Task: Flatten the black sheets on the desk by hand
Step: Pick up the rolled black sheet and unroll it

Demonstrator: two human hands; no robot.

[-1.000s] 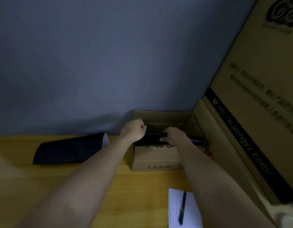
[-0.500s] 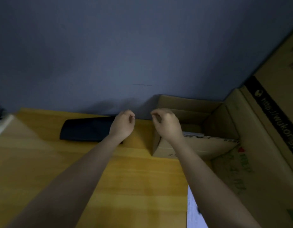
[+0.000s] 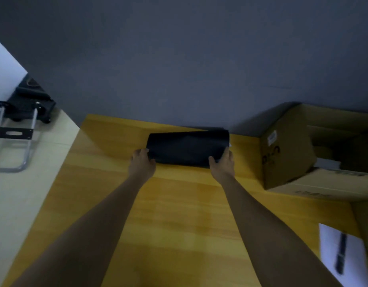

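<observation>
Black sheets (image 3: 187,149): curled stack lying at the far edge of the desk (image 3: 179,214), against the wall, just left of the open cardboard box (image 3: 286,150). It bows up like a shallow arch, not flat yet. A pale sliver shows at its right end, can't tell what it is.

Left hand (image 3: 142,162) is on the stack's near-left corner, right hand (image 3: 222,161) on the near-right corner. Fingers (image 3: 225,152) of both curl around the sheet edge, thumbs on the near side, clamping the stack's ends rather than pressing on top.

Judgement: step in hand is getting a hold to pull the stack toward the open desk area or start pressing. To do it well:
- keep both ends level so the layers don't shear apart
- slide it clear of the wall and box first
- then open the palms and press from the middle outward, against the curl
- likely springy; expect it to bow back, so hold pressure or counter-roll

White paper (image 3: 342,255) with a pen (image 3: 341,253) sits near right, well apart. Metal-framed object (image 3: 15,129) is off-desk, left.
</observation>
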